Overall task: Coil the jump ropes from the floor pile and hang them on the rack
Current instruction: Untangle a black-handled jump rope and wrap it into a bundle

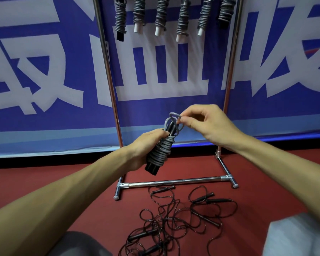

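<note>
A blue banner [72, 118] printed with large white characters is hung across the background, a pale blue band [44, 139] is seen along its lower edge, and a red floor [26, 176] is spread below it.

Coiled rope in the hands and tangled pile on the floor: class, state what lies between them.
In the head view, the rack's chrome bottom crossbar lies on the red floor between the coiled rope and the tangled pile of black ropes.
</note>
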The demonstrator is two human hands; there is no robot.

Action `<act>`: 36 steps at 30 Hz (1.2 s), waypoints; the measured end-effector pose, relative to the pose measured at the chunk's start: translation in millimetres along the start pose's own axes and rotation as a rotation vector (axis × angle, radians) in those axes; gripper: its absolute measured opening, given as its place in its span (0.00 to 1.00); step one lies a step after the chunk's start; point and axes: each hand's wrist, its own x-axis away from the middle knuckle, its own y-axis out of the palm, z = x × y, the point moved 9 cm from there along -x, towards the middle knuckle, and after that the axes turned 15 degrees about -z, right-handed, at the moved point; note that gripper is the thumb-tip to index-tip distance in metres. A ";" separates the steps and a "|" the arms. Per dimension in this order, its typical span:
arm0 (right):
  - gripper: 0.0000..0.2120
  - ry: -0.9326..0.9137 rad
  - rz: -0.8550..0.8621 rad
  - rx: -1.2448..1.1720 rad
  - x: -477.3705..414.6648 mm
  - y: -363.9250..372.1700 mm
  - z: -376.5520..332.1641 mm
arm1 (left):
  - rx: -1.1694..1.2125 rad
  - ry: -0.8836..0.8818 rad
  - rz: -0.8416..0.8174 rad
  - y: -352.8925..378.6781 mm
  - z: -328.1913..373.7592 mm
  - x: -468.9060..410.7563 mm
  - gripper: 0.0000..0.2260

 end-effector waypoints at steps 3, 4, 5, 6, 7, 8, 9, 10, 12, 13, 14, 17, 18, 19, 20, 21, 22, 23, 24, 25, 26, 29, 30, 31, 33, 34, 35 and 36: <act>0.04 0.019 -0.012 0.087 -0.2 2.7 -3.6 | 0.016 -0.047 -0.012 -1.3 -3.9 2.0 0.14; 0.04 0.011 -0.043 0.041 -0.6 6.6 -4.1 | 0.021 -0.060 -0.019 -1.1 -4.8 2.4 0.15; 0.04 0.010 -0.083 -0.005 -0.6 11.6 -4.2 | 0.027 -0.071 -0.024 -1.0 -6.0 2.2 0.15; 0.03 0.014 -0.120 -0.036 -0.4 16.0 -3.8 | 0.032 -0.082 -0.024 -0.5 -7.4 2.1 0.15; 0.03 0.017 -0.150 -0.053 0.1 19.0 -3.8 | 0.031 -0.093 -0.021 -0.3 -8.8 2.1 0.15; 0.03 0.023 -0.171 -0.070 0.4 20.8 -3.2 | 0.027 -0.100 -0.021 0.7 -9.7 2.1 0.14; 0.03 0.030 -0.184 -0.089 0.8 21.3 -2.2 | 0.020 -0.100 -0.021 1.5 -10.1 1.8 0.13; 0.04 0.040 -0.188 -0.110 1.1 21.0 -1.1 | 0.017 -0.089 -0.022 2.7 -9.3 1.4 0.12; 0.06 0.065 -0.153 -0.156 0.7 16.6 2.4 | 0.028 -0.043 -0.033 4.7 -5.9 -1.1 0.11; 0.06 0.078 -0.114 -0.177 0.5 13.3 4.7 | 0.044 -0.020 -0.041 5.9 -4.0 -2.6 0.12; 0.05 0.090 -0.067 -0.199 0.7 9.6 7.0 | 0.065 -0.002 -0.045 7.0 -2.1 -3.8 0.14; 0.09 0.146 0.078 -0.263 2.1 2.1 15.7 | 0.153 0.043 -0.020 7.7 3.1 -5.5 0.15; 0.09 0.171 0.110 -0.255 1.9 1.1 19.1 | 0.188 0.066 -0.007 7.9 5.0 -5.4 0.15; 0.09 0.197 0.137 -0.227 1.9 0.2 22.2 | 0.216 0.094 0.006 7.2 6.8 -5.4 0.14; 0.09 0.224 0.159 -0.191 1.8 -0.8 24.3 | 0.232 0.126 0.017 6.9 8.8 -5.2 0.14; 0.09 0.249 0.183 -0.154 2.0 -2.2 26.1 | 0.231 0.160 0.033 5.4 10.3 -5.2 0.14; 0.08 0.271 0.207 -0.122 2.0 -3.9 27.5 | 0.213 0.192 0.051 3.8 11.7 -5.0 0.14; 0.08 0.288 0.225 -0.095 2.4 -5.6 28.1 | 0.176 0.220 0.068 2.5 13.1 -4.1 0.14; 0.08 0.300 0.239 -0.071 2.6 -7.2 28.1 | 0.129 0.246 0.080 2.0 14.8 -2.9 0.14; 0.07 0.306 0.248 -0.043 3.0 -8.9 27.2 | 0.073 0.268 0.084 2.9 16.9 -1.5 0.14; 0.07 0.309 0.254 -0.006 3.0 -10.9 26.0 | 0.008 0.287 0.084 4.5 19.1 0.3 0.14; 0.08 0.329 0.252 0.072 3.9 -14.3 25.0 | -0.248 0.344 0.106 9.1 26.7 5.2 0.16; 0.10 0.339 0.254 0.073 4.7 -14.6 26.2 | -0.361 0.370 0.129 9.6 30.1 6.9 0.17; 0.11 0.346 0.260 0.071 6.0 -14.4 27.4 | -0.487 0.397 0.156 10.0 33.9 8.5 0.18; 0.16 0.344 0.264 0.077 7.6 -12.6 28.0 | -0.729 0.413 0.198 11.3 39.9 10.2 0.20; 0.18 0.336 0.256 0.090 8.0 -10.9 27.2 | -0.832 0.409 0.207 12.3 41.5 10.1 0.22; 0.19 0.330 0.243 0.109 8.2 -9.6 25.9 | -0.924 0.402 0.215 13.5 42.8 9.8 0.22; 0.20 0.329 0.230 0.127 8.3 -9.0 25.2 | -0.999 0.395 0.224 14.9 44.1 10.1 0.23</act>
